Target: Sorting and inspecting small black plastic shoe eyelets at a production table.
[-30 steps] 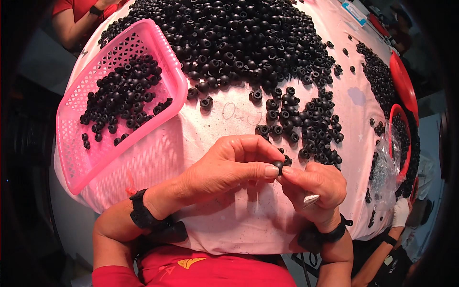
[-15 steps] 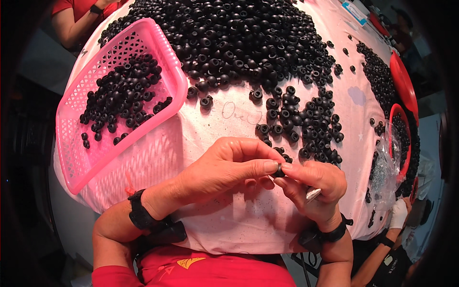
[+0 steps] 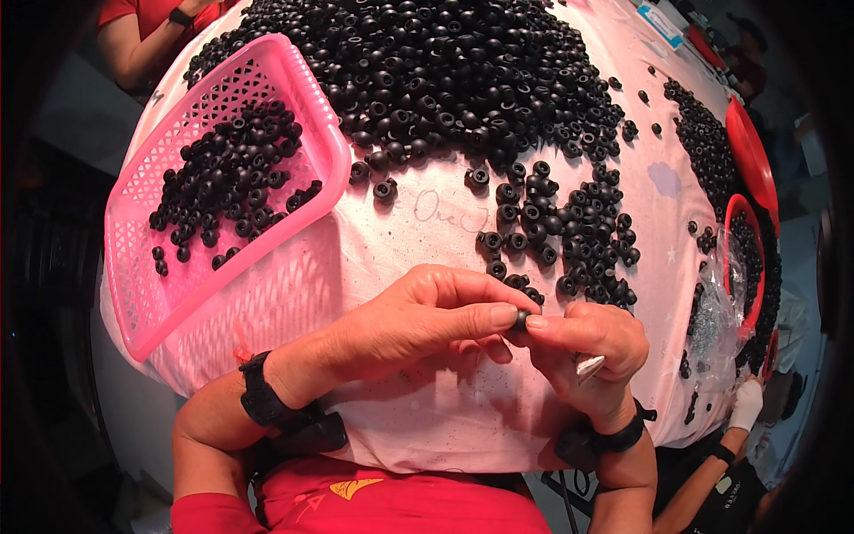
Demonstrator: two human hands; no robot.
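Pinching one black piece [image 3: 520,319], at the tabletop's near middle: left hand [image 3: 436,311], thumb and forefinger together. Right hand [image 3: 603,343]: curled round a pale item [image 3: 590,367], kind unclear; thumb at the piece's right side. Basket [image 3: 339,173], pink, perforated, at left: holds a partial load of similar black pieces, perhaps the done share. Heap [image 3: 445,80], large, at the far side: apparently the share left, far outnumbering the basket's contents. Cluster [image 3: 583,236], small, loose, just beyond the hands: status uncertain. Piece between the hands: seemingly unfinished. Progress overall: partway, with much remaining. Writing: faint pen lettering on the tabletop [image 3: 391,258], a cloth-covered surface, partly readable; print on a co-worker's dark garment [image 3: 737,494], lower right, too small to make out. Brand marks: none legible on the pieces or basket.
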